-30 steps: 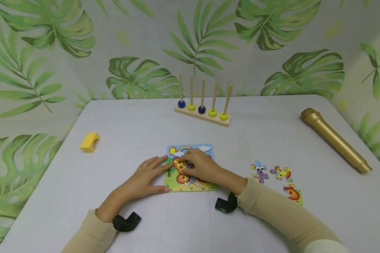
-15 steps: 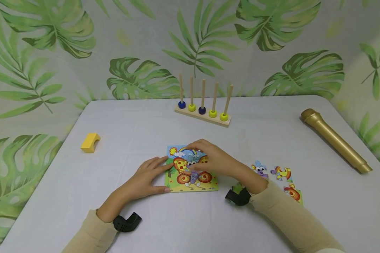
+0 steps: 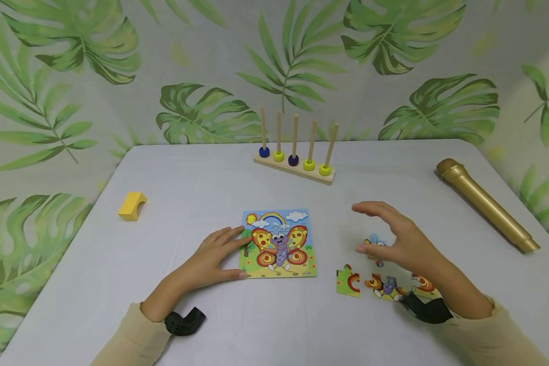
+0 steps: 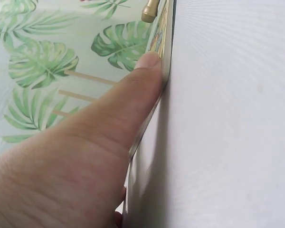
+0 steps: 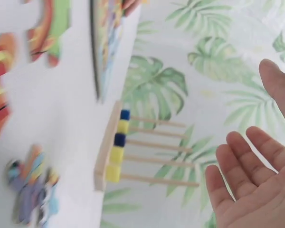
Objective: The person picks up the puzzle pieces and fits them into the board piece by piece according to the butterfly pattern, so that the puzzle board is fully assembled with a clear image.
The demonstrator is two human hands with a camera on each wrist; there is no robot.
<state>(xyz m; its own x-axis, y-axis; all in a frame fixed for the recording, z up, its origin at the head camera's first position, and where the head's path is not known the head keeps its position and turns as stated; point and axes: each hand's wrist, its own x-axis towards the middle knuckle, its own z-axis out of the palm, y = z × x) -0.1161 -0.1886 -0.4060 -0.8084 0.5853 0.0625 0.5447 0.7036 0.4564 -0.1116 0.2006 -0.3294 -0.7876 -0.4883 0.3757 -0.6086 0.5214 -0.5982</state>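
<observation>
A square butterfly puzzle (image 3: 281, 254) lies flat in the middle of the table, all its picture showing. My left hand (image 3: 214, 255) rests along its left edge, fingers spread and straight; the left wrist view shows the thumb (image 4: 128, 99) at the rim. My right hand (image 3: 409, 246) hovers to the right over loose puzzle pieces, with thumb and fingers apart and nothing between them. Below it lie a green corner piece (image 3: 346, 282), a purple body piece (image 3: 388, 287) and a red swirl piece (image 3: 423, 284). A piece with blue and eyes (image 3: 374, 239) is partly hidden by that hand.
A wooden peg rack (image 3: 297, 170) with blue and yellow beads stands at the back. A gold microphone (image 3: 487, 206) lies at the right, a yellow arch block (image 3: 131, 206) at the left. Leaf-patterned cloth (image 3: 201, 112) hangs behind the table.
My right hand has lifted off the butterfly puzzle and moved right, above the loose pieces, its fingers wider apart. The left hand stays on the puzzle's edge.
</observation>
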